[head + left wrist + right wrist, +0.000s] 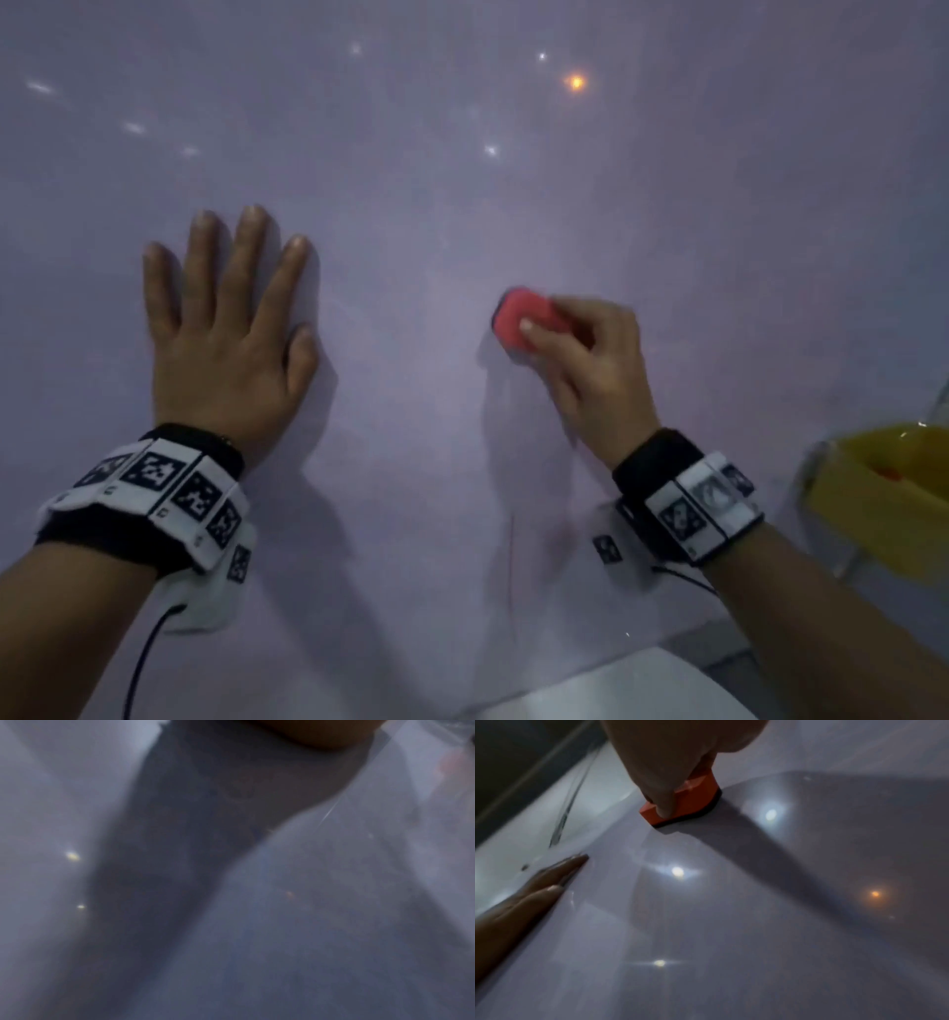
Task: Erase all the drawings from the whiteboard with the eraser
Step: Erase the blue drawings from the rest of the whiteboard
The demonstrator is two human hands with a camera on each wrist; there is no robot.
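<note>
The whiteboard [421, 216] fills the head view, pale and glossy with light reflections; I make out only faint smudges and a thin reddish line near its lower middle. My right hand [580, 349] grips a small red eraser [518, 318] and holds it against the board. In the right wrist view the eraser [695, 795] shows an orange-red body over a dark felt base lying on the whiteboard [731, 923]. My left hand [226, 308] lies flat on the board, fingers straight and spread; its fingers [552, 878] show in the right wrist view. The left wrist view is a blur of board [334, 923] and shadow.
A yellow container [883, 488] in a clear holder stands at the right edge, past the board. A white rounded surface [616, 688] lies below the board's lower edge. A cable runs from each wrist band.
</note>
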